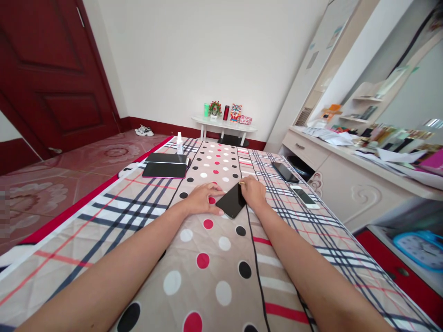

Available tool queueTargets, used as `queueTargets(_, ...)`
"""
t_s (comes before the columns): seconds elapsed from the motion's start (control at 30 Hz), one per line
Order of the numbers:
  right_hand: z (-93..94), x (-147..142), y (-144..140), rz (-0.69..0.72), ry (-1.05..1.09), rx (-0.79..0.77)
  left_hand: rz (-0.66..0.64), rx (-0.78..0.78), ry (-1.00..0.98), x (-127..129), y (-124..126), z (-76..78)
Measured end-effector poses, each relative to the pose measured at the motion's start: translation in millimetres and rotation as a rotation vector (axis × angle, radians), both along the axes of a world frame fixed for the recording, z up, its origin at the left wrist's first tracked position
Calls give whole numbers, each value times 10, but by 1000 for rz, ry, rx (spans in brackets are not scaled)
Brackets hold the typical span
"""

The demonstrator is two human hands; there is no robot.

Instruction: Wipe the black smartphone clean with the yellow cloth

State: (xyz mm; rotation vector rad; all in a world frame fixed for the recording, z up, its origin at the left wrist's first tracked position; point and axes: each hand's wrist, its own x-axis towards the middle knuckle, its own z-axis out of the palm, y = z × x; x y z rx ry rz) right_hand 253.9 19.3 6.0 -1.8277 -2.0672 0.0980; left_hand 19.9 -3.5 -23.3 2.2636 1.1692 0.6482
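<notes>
- A flat black glossy smartphone point(232, 201) is being steadied on the patterned quilted bed cover point(214, 267).
- It is being pinned between the left hand point(203, 198) and right hand point(253, 192), fingers pressing its edges.

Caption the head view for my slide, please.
Both hands touch a black phone on a patterned bed.

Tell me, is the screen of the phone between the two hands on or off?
Off, it seems: the phone shows a plain black screen, lying flat on the bedcover.
</notes>
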Motion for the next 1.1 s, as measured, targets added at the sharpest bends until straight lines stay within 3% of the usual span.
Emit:
queueTargets(0.17,-23,-280,-366,376,56,-82,81,-30,-31,25,-14,-1)
queueTargets(0.27,-42,-279,-475,473,40,-120,103,-34,-39,34,-23,8)
queueTargets(0.33,-40,-160,-413,390,11,-100,97,-45,-25,34,-29,19)
queueTargets(0.47,-14,187,-138,49,-47,-37,72,-67,15,20,-47,65)
queueTargets(0.53,-8,262,-79,-42,-71,-33,69,-78,26,12,-59,92)
queueTargets(0.63,-21,124,-200,14,-95,-37,59,-90,27,3,-66,114)
queueTargets(0.8,-53,-375,-638,403,-110,-85,29,-74,4,-7,-43,97)
queueTargets(0.87,-54,-449,-705,451,-115,-88,12,-72,-5,-14,-32,89)
queueTargets(0.97,-55,-327,-597,358,-119,-72,7,-75,-15,-31,-25,84)
queueTargets(1.1,-58,86,-234,24,-118,-33,21,-87,-3,-44,-44,93)
